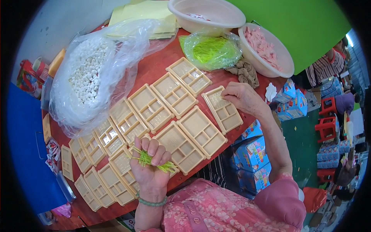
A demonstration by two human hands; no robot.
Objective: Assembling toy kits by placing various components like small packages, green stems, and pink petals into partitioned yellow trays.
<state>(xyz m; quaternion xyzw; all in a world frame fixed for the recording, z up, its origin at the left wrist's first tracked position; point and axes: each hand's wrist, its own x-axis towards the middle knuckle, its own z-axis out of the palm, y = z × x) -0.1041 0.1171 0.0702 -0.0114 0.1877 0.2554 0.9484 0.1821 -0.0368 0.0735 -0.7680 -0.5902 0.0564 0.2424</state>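
My left hand [150,164] is closed around a bunch of thin lime-green strips [145,157], whose ends stick out on both sides of the fist. It hovers over the near row of beige plastic trays, hiding part of them. At the right, my right hand [244,98] has its fingertips pinched together over the far end of a beige compartment tray [222,113]. What those fingers hold, if anything, is too small to make out. More divided trays stand in two slanting rows, among them one beige tray [202,132] beside the right-hand one.
On the red table [152,71] lie a clear bag of white pieces [87,73], a bag of lime-green strips [210,50] and yellow sheets [141,17]. A pale bowl [208,25] and a bowl of pink pieces [284,63] stand behind. Blue boxes [251,154] are stacked beyond the right edge.
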